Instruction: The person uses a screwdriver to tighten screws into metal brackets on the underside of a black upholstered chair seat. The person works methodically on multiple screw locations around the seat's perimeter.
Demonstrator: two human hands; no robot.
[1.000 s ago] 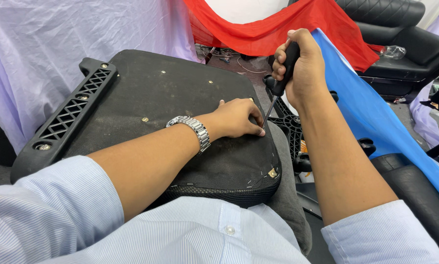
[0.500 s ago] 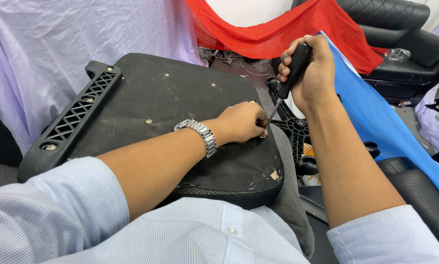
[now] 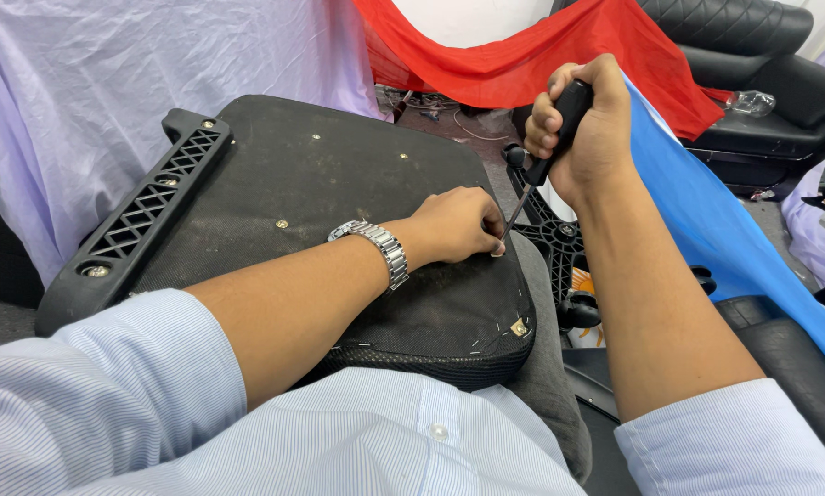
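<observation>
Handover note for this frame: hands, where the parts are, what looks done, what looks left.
Right hand: fist closed on the black screwdriver handle, shaft angled down and left to the seat's right edge.
Left hand: flat on the upturned seat base, fingertips pinching at the screwdriver tip; whatever is under them is hidden.
Seat base lies underside up across the lap. Black lattice armrest bracket sits along its left edge with bolts in it.
Done: cannot tell from here.
Left: the spot at the tip; several small screws show in the underside.
</observation>
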